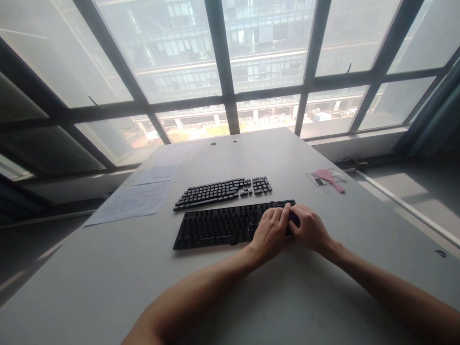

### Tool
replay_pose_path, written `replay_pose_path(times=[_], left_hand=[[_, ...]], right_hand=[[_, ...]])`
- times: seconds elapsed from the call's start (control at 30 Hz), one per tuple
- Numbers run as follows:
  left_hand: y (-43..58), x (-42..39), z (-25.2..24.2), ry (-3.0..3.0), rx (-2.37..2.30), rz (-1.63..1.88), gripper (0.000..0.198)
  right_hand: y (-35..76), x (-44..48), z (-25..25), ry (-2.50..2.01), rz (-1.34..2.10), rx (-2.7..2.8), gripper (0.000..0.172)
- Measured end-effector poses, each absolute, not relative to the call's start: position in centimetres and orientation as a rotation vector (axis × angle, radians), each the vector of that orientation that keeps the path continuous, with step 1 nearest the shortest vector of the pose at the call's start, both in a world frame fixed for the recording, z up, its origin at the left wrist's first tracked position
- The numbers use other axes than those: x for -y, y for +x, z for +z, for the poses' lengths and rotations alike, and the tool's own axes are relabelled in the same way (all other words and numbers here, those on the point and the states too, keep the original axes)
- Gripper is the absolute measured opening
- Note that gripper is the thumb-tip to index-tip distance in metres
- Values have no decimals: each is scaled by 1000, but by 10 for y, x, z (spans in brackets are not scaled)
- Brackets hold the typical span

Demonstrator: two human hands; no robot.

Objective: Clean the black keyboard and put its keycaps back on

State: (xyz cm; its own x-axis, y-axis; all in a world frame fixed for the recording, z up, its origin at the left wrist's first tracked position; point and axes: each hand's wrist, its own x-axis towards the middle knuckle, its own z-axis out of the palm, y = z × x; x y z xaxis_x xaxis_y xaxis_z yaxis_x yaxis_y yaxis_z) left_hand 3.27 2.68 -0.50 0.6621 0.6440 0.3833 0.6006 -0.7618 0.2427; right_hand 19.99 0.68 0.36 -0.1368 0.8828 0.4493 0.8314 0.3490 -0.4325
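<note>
A black keyboard (pixel 219 225) with its keycaps off lies on the white table. My left hand (pixel 271 227) rests over its right end, fingers bent and pressed together; whatever they grip is hidden. Against it, my right hand (pixel 309 227) is closed around a dark purple, rounded handle-like thing (pixel 294 220), mostly covered by the fingers. The lower end of that thing cannot be seen. Just behind the keyboard, loose black keycaps (pixel 212 191) lie in keyboard order, with the number-pad group (pixel 261 185) at their right.
Paper sheets (pixel 140 201) lie on the table's left side. To the right are a pink round-headed item with a handle (pixel 328 178) and a clear bag (pixel 312 179). A small dark piece (pixel 440 253) sits near the right edge. Large windows (pixel 266 43) stand beyond the table (pixel 108 268).
</note>
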Motion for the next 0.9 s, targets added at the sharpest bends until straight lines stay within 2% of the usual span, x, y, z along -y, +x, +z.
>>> replay_pose_path(times=[0.13,0.3,0.47,0.6,0.77,0.9], left_hand=[[35,-24,-7,2783,-1057,721,94],[37,-22,-9,2804,-1077,659,85],[37,-21,-6,2808,-1097,627,79],[36,-21,-5,2800,-1101,630,76],[37,-20,-7,2848,-1121,622,66],[39,-19,-9,2849,-1123,628,60]], right_hand=[[216,-23,-1,-1465,23,1842,16],[232,-39,-10,-1497,-19,1721,25],[230,-40,-14,-1472,66,1887,34],[229,-42,-16,-1449,96,2013,33],[235,-46,-20,-1661,-72,1848,32],[231,-45,-19,-1485,2,1936,37]])
